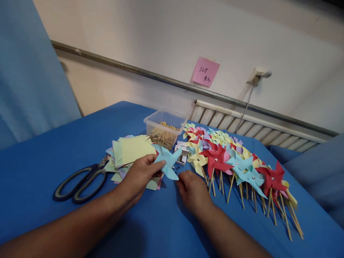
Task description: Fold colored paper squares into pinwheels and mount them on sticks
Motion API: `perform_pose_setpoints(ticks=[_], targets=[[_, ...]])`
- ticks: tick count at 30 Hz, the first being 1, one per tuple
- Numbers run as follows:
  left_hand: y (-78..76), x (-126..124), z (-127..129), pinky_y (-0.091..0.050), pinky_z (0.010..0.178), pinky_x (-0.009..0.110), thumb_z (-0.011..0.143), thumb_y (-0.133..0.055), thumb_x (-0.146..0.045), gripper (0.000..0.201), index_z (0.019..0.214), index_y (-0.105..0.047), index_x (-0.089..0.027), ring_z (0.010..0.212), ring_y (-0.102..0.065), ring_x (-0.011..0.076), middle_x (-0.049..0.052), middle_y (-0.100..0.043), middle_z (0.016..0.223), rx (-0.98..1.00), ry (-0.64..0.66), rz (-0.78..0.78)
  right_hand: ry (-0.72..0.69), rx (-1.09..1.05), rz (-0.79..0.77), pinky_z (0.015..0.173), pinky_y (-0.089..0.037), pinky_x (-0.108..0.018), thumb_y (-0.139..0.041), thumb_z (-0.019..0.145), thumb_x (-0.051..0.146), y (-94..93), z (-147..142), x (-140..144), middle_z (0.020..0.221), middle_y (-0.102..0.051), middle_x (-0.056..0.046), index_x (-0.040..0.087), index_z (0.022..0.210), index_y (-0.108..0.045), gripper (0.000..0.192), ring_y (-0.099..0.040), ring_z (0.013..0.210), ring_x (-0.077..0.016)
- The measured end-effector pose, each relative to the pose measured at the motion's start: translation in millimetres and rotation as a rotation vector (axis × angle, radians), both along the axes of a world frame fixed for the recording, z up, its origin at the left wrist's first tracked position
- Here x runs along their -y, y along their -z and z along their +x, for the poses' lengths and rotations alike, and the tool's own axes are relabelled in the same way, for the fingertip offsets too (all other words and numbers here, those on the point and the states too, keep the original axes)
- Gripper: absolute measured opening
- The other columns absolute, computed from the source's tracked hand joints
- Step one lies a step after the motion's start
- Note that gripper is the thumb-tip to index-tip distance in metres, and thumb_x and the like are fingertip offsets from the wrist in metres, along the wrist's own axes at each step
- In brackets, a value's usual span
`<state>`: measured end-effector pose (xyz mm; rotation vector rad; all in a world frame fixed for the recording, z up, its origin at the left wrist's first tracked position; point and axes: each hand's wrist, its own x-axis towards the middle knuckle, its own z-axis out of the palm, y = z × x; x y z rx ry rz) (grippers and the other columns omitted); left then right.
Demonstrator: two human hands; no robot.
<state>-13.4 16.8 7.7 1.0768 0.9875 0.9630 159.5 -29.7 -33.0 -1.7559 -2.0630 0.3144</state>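
My left hand [139, 175] pinches a light blue folded paper pinwheel head [168, 161] just above the blue table [48, 161]. My right hand [192, 190] rests knuckles-up on the cloth just right of it, fingers curled near some tiny dark pins [176, 167]; whether it holds one is hidden. A stack of pastel paper squares [131, 148] lies behind my left hand.
Large black-handled scissors [80, 181] lie at the left. A clear plastic tub of wooden sticks [163, 132] stands behind the paper, a small white box [182, 154] beside it. Several finished pinwheels on sticks [236, 165] spread across the right. A wall rail and radiator run behind.
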Motion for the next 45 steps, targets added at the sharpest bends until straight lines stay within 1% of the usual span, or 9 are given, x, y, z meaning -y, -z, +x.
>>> perform_pose_setpoints(ticks=[5,11,19,24,30,36,40,43,45], targets=[[-1.8,0.7,0.4,-0.045,0.040,0.025,0.074,-0.070,-0.034,0.021,0.071,-0.056,-0.018,0.042,-0.056,0.0131,-0.005,-0.057,0.054,0.003,-0.006,0.015,-0.009,0.142,-0.032,0.069,-0.043,-0.027,-0.053,0.090,0.016,-3.1,-3.3,0.4,0.089,-0.065,-0.006,0.021,0.090,-0.066,0.014,-0.062,0.082,-0.0194],[-1.4,0.4,-0.3,-0.046,0.042,0.025,0.073,-0.071,-0.032,0.019,0.071,-0.057,-0.018,0.043,-0.056,0.0126,-0.004,-0.058,0.055,-0.003,-0.005,0.008,-0.010,0.282,0.001,0.063,-0.044,-0.029,-0.049,0.093,0.019,3.6,-2.7,2.3,0.086,-0.064,-0.008,0.020,0.085,-0.065,0.018,-0.062,0.074,-0.0200],[-5.0,3.3,1.5,-0.045,0.043,0.025,0.069,-0.072,-0.034,0.019,0.070,-0.059,-0.019,0.043,-0.057,0.0142,-0.003,-0.062,0.054,-0.025,-0.041,0.004,0.008,0.298,0.000,0.065,-0.045,-0.032,-0.051,0.092,0.018,4.1,-4.8,2.1,0.085,-0.064,-0.010,0.017,0.085,-0.066,0.017,-0.063,0.077,-0.0240],[-7.3,7.1,2.6,-0.047,0.046,0.027,0.074,-0.068,-0.033,0.016,0.073,-0.061,-0.020,0.043,-0.058,0.0149,-0.002,-0.064,0.055,-0.036,-0.033,0.011,0.039,0.313,0.004,0.066,-0.045,-0.032,-0.049,0.094,0.020,4.6,-4.9,2.3,0.085,-0.065,-0.010,0.017,0.084,-0.067,0.021,-0.064,0.076,-0.0236],[-7.8,7.3,2.9,-0.045,0.045,0.025,0.073,-0.068,-0.031,0.015,0.074,-0.060,-0.019,0.043,-0.058,0.0148,-0.002,-0.065,0.055,-0.062,-0.050,0.019,0.055,0.285,0.010,0.068,-0.046,-0.032,-0.049,0.093,0.017,6.4,-4.9,2.6,0.085,-0.067,-0.010,0.018,0.092,-0.069,0.020,-0.065,0.079,-0.0234],[-8.2,3.9,0.3,-0.044,0.050,0.024,0.072,-0.067,-0.031,0.014,0.070,-0.062,-0.019,0.048,-0.056,0.0140,-0.003,-0.063,0.056,-0.183,-0.088,0.131,0.068,0.050,0.049,0.073,-0.049,-0.030,-0.051,0.091,0.015,3.1,-3.7,4.5,0.088,-0.070,-0.008,0.020,0.093,-0.068,0.019,-0.067,0.083,-0.0221],[-9.0,3.1,-1.5,-0.041,0.054,0.023,0.072,-0.065,-0.031,0.016,0.064,-0.059,-0.019,0.054,-0.054,0.0135,-0.004,-0.060,0.055,-0.352,-0.124,0.263,0.003,-0.334,0.170,0.070,-0.050,-0.027,-0.052,0.088,0.017,2.4,-5.0,11.4,0.083,-0.072,-0.004,0.020,0.092,-0.068,0.017,-0.067,0.075,-0.0174],[-8.1,3.9,-1.7,-0.040,0.055,0.023,0.076,-0.060,-0.033,0.019,0.063,-0.057,-0.019,0.056,-0.052,0.0134,-0.004,-0.057,0.056,-0.467,-0.090,0.327,-0.004,-0.612,0.260,0.065,-0.051,-0.024,-0.056,0.087,0.020,1.5,-9.9,16.3,0.074,-0.070,0.000,0.021,0.088,-0.068,0.012,-0.066,0.067,-0.0142],[-7.3,5.1,-0.8,-0.039,0.055,0.023,0.077,-0.059,-0.033,0.020,0.063,-0.057,-0.019,0.056,-0.051,0.0132,-0.005,-0.056,0.056,-0.505,-0.055,0.359,0.011,-0.715,0.308,0.065,-0.051,-0.024,-0.059,0.086,0.021,-0.2,-13.3,17.9,0.073,-0.070,0.001,0.021,0.087,-0.068,0.009,-0.065,0.065,-0.0137]])
